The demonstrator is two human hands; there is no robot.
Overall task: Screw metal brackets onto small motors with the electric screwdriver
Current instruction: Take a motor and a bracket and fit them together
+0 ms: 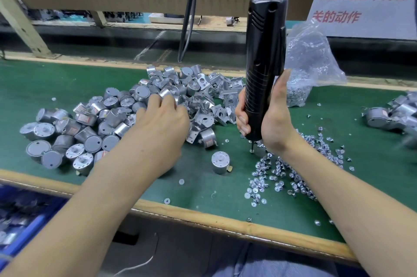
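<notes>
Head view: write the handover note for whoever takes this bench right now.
Left hand: fingers in the motor pile; whether it holds anything is hidden.
Right hand: grips the hanging electric screwdriver upright, bit down at the loose screws.
Brackets lie heaped beyond the left hand; one motor stands alone, no bracket on it.
Done: a blurry heap at the right edge may be finished units.
Left: bracket that motor, then the pile.

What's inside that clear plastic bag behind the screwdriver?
The clear plastic bag holds a heap of small silvery metal pieces, too small to identify. The electric screwdriver and right hand cover its left lower part.
</notes>
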